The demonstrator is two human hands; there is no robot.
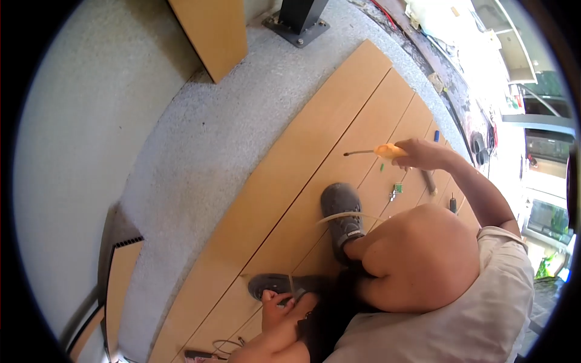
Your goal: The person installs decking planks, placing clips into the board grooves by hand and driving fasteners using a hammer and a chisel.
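My right hand (425, 154) is closed around the orange-yellow handle of a screwdriver (387, 151). Its thin shaft points left, above the wooden boards. Down by my left shoe (270, 285), my left hand (276, 310) has its fingers curled together, with a thin pale cord (291, 285) rising from them. Another pale cord stretch (346, 215) arcs over my right shoe (342, 209); whether the two stretches join is hidden. On the boards near my right knee lie a small green piece with metal bits (397, 189) and a tiny green plug-like piece (382, 167).
Wooden planks (327, 130) form the floor under me, bordered by speckled concrete (200, 145). A blue cylinder (437, 136), a brown stick-like handle (430, 181) and a dark-handled tool (452, 204) lie to the right. A bolted metal post (298, 24) stands ahead; loose boards (123, 284) lean left.
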